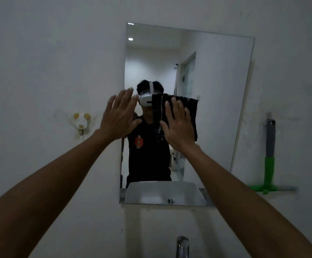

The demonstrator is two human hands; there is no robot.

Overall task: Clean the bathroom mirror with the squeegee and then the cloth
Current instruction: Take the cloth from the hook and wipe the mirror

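While an animal-shaped wall hook (pixel 81 121) is sitting on the white wall at far left, the left hand (pixel 118 116) is spreading flat with fingers apart at the mirror's (pixel 216 94) left edge, holding nothing. Right hand (pixel 178 125) is pressing a dark cloth (pixel 190 107) flat against mirror centre. Green-grey squeegee (pixel 269 161) is hanging right of mirror.

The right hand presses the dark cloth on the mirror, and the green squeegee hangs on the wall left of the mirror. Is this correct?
Not quite. In the head view the squeegee hangs right of the mirror, not left. The right hand does press the dark cloth on the glass.
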